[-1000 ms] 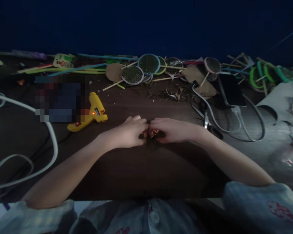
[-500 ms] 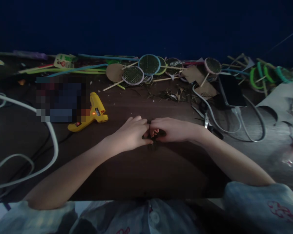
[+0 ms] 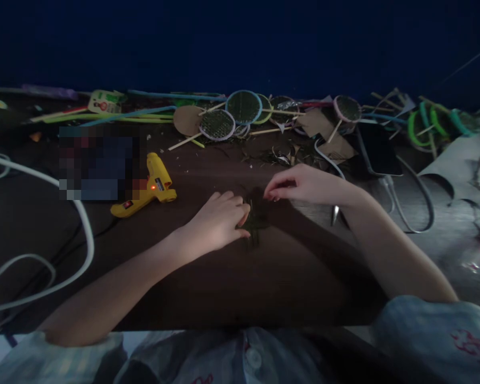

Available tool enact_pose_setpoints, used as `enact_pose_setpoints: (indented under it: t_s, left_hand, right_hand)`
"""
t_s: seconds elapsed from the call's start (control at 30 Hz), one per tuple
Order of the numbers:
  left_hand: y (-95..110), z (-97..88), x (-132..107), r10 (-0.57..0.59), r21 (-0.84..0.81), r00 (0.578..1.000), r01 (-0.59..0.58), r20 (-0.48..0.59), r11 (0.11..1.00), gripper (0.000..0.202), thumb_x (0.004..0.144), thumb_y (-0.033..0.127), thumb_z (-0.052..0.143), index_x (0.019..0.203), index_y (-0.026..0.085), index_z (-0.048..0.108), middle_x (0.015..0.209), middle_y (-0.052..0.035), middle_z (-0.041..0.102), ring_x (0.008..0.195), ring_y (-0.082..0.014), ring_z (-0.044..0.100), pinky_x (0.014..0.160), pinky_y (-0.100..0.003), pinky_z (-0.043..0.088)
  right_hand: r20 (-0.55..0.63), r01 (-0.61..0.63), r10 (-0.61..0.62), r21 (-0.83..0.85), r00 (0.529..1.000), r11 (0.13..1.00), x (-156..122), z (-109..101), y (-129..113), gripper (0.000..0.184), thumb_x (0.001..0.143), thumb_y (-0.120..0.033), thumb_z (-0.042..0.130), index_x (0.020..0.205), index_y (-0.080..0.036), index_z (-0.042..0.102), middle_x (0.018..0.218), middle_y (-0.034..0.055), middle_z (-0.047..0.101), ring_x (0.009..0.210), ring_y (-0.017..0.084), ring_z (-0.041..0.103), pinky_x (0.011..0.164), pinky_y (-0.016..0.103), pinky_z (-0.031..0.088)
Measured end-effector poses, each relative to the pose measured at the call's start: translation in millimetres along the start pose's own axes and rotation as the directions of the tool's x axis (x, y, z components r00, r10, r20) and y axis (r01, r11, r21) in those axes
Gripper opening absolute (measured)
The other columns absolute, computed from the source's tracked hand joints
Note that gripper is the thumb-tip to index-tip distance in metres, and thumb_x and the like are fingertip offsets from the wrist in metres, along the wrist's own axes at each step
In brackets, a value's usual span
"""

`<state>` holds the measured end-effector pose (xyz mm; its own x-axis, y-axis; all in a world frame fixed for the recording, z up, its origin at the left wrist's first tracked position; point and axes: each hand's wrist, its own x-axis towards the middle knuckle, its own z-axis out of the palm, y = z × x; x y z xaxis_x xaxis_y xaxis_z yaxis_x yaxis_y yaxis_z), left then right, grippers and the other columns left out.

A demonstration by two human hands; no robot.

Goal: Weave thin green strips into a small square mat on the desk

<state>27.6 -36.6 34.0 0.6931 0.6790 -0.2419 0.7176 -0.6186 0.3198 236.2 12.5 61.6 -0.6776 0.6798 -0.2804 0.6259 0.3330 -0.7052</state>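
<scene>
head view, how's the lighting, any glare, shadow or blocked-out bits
Head view: dim, with pale glare on the table at right; same view: a dark shadow below the right hand, and indistinct dark strips beside the left hand; same view: pixelation meeting the yellow glue gun.

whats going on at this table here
A person's left hand is at some dark green strips; whether it grips or presses them is unclear. The right hand is apart from it, fingers bent. A yellow glue gun lies left, its light lit, and round meshed pieces lie behind.

Dark blue backdrop (image 3: 240, 42), brown tabletop (image 3: 224, 288), dim light
</scene>
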Motion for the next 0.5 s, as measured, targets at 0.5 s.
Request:
enact_pose_setpoints:
  t_s: [0.5]
  left_hand:
    - [-14.0, -6.8, 6.2, -0.105, -0.137, 0.994, 0.104, -0.005, 0.985, 0.021, 0.076, 0.038, 0.058, 0.073, 0.019, 0.051, 0.081, -0.0012, 0.053, 0.083, -0.0197, 0.047, 0.07, -0.031, 0.029]
  right_hand:
    - [-0.038, -0.201, 0.218, 0.258, 0.975, 0.945, -5.4, -10.7, 17.5, 0.007, 0.075, -0.026, 0.059, 0.079, -0.021, 0.056, 0.075, 0.003, 0.068, 0.068, 0.017, 0.065, 0.061, 0.034, 0.052]
